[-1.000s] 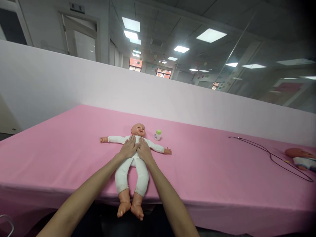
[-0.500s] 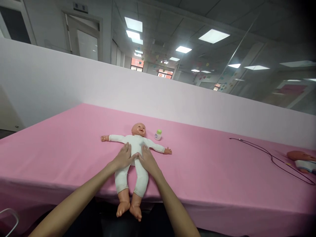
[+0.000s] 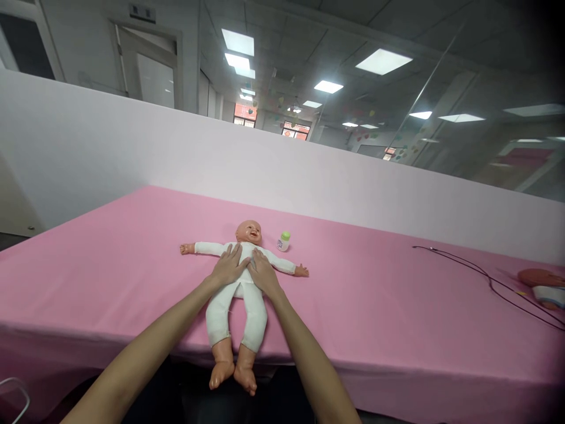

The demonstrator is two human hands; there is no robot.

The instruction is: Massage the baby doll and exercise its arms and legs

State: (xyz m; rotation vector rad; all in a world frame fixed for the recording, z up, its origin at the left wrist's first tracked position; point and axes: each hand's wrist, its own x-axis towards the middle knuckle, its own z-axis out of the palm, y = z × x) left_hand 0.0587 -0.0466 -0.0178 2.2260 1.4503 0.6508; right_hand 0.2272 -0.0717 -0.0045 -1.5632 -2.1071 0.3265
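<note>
A baby doll [image 3: 253, 306] with a white cloth body lies on its back, arms spread, its feet over the near edge of the pink-covered table [image 3: 362, 294]. My left hand [image 3: 228, 268] lies flat on the left side of its torso, fingers pointing up to the chest. On the right side of the torso rests my right hand [image 3: 263, 272], also flat, with the thumbs close together at the middle. Neither hand grips anything. Beside the doll's head stands a small bottle [image 3: 283, 241] with a green cap.
A thin dark cable [image 3: 477, 271] trails over the cloth on the right. At the far right edge lies a second doll [image 3: 545, 285], partly cut off. A low white wall [image 3: 273, 171] with glass above runs behind the table. A white curved object [image 3: 22, 394] shows at lower left.
Both my hands have slid up the doll's torso, from the lower belly toward the chest. The doll and the bottle stay in place.
</note>
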